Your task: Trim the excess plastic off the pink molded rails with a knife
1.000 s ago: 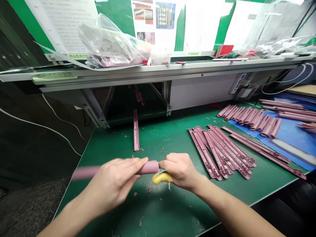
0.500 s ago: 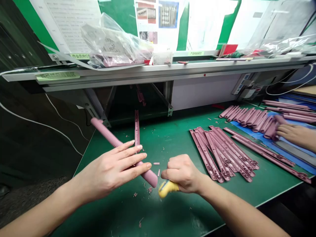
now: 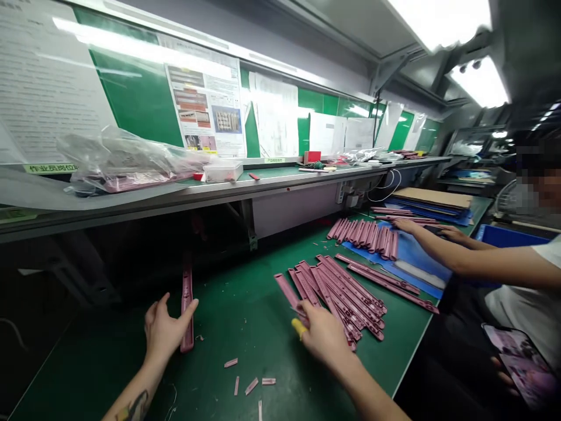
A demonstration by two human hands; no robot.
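Note:
My left hand is open, fingers spread, holding nothing, just beside a ribbed mauve plastic strip lying on the green bench mat. My right hand is shut on a yellow-handled trimming knife, whose blade is hidden. Its fingers are at the end of a smooth mauve plastic bar, at the edge of a pile of ribbed mauve strips. I cannot tell whether that hand also grips the bar. Small mauve offcuts lie near the mat's front.
Beyond the pile, several mauve tubes lie in a row, and a co-worker's hands reach over a blue mat. A metal shelf bearing a plastic bag runs along the back. A phone shows in the co-worker's lap.
My view has swung up and wider. My left hand has let go of the mauve bar and opened. My right hand has moved right with the knife, to the strip pile.

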